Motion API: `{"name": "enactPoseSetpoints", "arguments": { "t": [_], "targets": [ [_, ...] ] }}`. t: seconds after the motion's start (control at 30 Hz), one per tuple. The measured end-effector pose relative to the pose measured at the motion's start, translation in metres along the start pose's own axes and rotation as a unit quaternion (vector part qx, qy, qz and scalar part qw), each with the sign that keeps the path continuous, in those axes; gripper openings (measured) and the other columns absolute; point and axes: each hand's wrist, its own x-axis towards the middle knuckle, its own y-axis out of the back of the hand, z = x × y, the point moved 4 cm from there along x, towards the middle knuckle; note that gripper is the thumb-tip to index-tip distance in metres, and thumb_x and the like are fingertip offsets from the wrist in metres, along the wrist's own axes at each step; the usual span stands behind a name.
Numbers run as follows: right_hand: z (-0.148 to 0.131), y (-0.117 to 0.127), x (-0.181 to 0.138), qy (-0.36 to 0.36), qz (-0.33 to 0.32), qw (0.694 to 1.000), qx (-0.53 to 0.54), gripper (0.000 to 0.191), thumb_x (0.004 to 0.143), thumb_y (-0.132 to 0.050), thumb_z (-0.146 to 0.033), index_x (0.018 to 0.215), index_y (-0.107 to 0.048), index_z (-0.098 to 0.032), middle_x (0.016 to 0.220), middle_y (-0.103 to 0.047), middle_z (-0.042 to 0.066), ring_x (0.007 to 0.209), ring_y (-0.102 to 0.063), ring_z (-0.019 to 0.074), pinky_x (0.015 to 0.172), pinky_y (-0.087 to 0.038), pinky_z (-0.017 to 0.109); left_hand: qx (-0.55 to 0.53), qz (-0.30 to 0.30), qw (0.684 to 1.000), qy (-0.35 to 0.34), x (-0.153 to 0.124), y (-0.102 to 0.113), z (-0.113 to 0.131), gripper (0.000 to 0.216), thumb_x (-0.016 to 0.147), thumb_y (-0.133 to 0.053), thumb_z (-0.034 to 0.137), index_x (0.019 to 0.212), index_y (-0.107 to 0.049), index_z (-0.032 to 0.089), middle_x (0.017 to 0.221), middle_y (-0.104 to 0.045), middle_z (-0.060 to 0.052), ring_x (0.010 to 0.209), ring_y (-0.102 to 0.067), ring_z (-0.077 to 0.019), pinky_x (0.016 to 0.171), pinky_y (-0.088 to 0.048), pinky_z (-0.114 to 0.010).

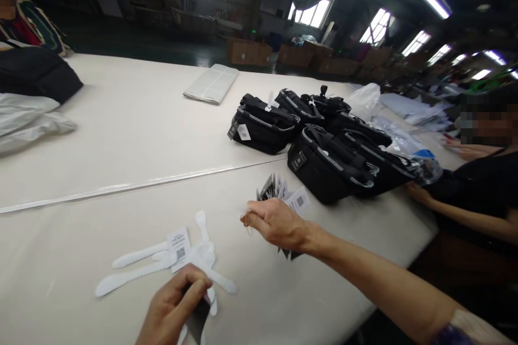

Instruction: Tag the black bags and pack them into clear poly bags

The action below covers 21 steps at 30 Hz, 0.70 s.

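My left hand (pixel 174 302) is closed in a pinch on a black hang tag (pixel 198 321), low in front of me. Just beyond it, white serrated straps (pixel 135 277) lie in a loose pile, with a white printed label (pixel 179 248) on top. My right hand (pixel 279 221) is closed, thumb against fingers, over the table; a thin strand shows by its fingertips, but what it grips is unclear. Behind and below that hand, black and white tags (pixel 298 199) fan out in a bunch, partly hidden by the hand and wrist.
Several black bags (pixel 265 124) with tags stand at the right of the pale table (pixel 121 118). A folded grey sheet (pixel 212 83) lies farther back. Clear plastic (pixel 364 101) sits beyond the bags. Another person's arm (pixel 465 215) reaches in at right. At left are a black bag (pixel 36 73) and pale cloth (pixel 28 121).
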Motion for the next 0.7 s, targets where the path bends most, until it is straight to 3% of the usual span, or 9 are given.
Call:
{"name": "enactPoseSetpoints", "arguments": {
  "t": [0.13,0.2,0.27,0.4,0.47,0.5,0.57,0.63,0.7],
  "targets": [
    [0.007,0.017,-0.009,-0.041,0.038,0.998,0.033,0.031,0.099,-0.048,-0.036,0.078,-0.062,-0.018,0.072,-0.063,-0.001,0.069,-0.058,0.0134,0.065,-0.041,0.024,0.031,0.052,0.998,0.004,0.003,0.014,-0.011,0.039,0.079,-0.063,0.059,0.069,-0.064,0.021,0.068,-0.06,0.001,0.069,-0.055,-0.0167,0.066,-0.043,-0.023],
    [0.003,0.019,-0.015,-0.037,0.02,0.999,0.032,0.031,0.099,-0.048,-0.038,0.078,-0.062,-0.018,0.071,-0.063,-0.002,0.068,-0.057,0.0134,0.064,-0.041,0.024,0.071,0.07,0.995,-0.004,0.001,0.016,-0.012,0.038,0.079,-0.064,0.058,0.071,-0.064,0.022,0.068,-0.061,0.001,0.067,-0.055,-0.0164,0.065,-0.043,-0.023],
    [-0.005,0.012,-0.02,-0.022,0.008,0.999,0.031,0.032,0.099,-0.048,-0.039,0.078,-0.061,-0.019,0.069,-0.06,-0.002,0.064,-0.054,0.0125,0.061,-0.038,0.024,0.097,0.049,0.994,-0.031,-0.002,0.003,-0.003,0.037,0.081,-0.061,0.056,0.07,-0.064,0.021,0.067,-0.061,0.001,0.065,-0.056,-0.0161,0.063,-0.044,-0.023],
    [-0.006,-0.022,-0.028,-0.009,-0.065,0.998,0.002,0.029,0.098,-0.051,-0.036,0.075,-0.057,-0.02,0.064,-0.052,-0.005,0.058,-0.046,0.0104,0.057,-0.032,0.024,0.081,-0.056,0.988,-0.116,-0.005,-0.047,0.032,0.033,0.091,-0.052,0.046,0.074,-0.063,0.021,0.069,-0.062,0.0,0.065,-0.058,-0.0143,0.063,-0.045,-0.022],
    [0.006,-0.03,-0.033,-0.03,-0.099,0.994,0.019,0.03,0.097,-0.052,-0.037,0.073,-0.057,-0.019,0.063,-0.051,-0.005,0.058,-0.044,0.0101,0.057,-0.032,0.024,0.081,-0.046,0.986,-0.138,-0.001,-0.056,0.039,0.031,0.092,-0.051,0.044,0.076,-0.063,0.022,0.07,-0.062,0.0,0.065,-0.058,-0.014,0.065,-0.045,-0.023],
    [0.014,-0.027,-0.035,-0.051,-0.085,0.994,0.046,0.032,0.097,-0.051,-0.039,0.073,-0.057,-0.019,0.063,-0.051,-0.005,0.058,-0.044,0.0102,0.056,-0.032,0.024,0.095,-0.025,0.985,-0.139,0.003,-0.053,0.037,0.031,0.091,-0.051,0.045,0.074,-0.062,0.022,0.068,-0.061,0.0,0.065,-0.057,-0.0142,0.065,-0.045,-0.023],
    [0.033,-0.005,-0.04,-0.102,0.006,0.986,0.136,0.038,0.097,-0.05,-0.048,0.074,-0.056,-0.019,0.06,-0.046,-0.005,0.054,-0.039,0.0097,0.052,-0.03,0.023,0.146,0.038,0.981,-0.122,0.011,-0.036,0.023,0.031,0.088,-0.051,0.046,0.071,-0.06,0.022,0.066,-0.061,0.001,0.064,-0.057,-0.015,0.065,-0.045,-0.024],
    [0.05,0.025,-0.048,-0.139,0.124,0.956,0.229,0.042,0.094,-0.052,-0.057,0.076,-0.055,-0.019,0.055,-0.035,-0.008,0.048,-0.03,0.0087,0.046,-0.024,0.022,0.198,0.124,0.969,-0.075,0.016,-0.006,-0.001,0.031,0.085,-0.052,0.049,0.072,-0.06,0.023,0.067,-0.063,0.001,0.065,-0.058,-0.0159,0.065,-0.044,-0.025],
    [0.06,0.05,-0.06,-0.152,0.191,0.93,0.277,0.045,0.09,-0.057,-0.061,0.075,-0.054,-0.019,0.051,-0.028,-0.01,0.045,-0.023,0.0079,0.043,-0.019,0.022,0.227,0.197,0.954,-0.01,0.015,0.025,-0.026,0.033,0.081,-0.052,0.054,0.078,-0.063,0.024,0.071,-0.065,0.002,0.066,-0.059,-0.0172,0.065,-0.045,-0.025]
  ]
}}
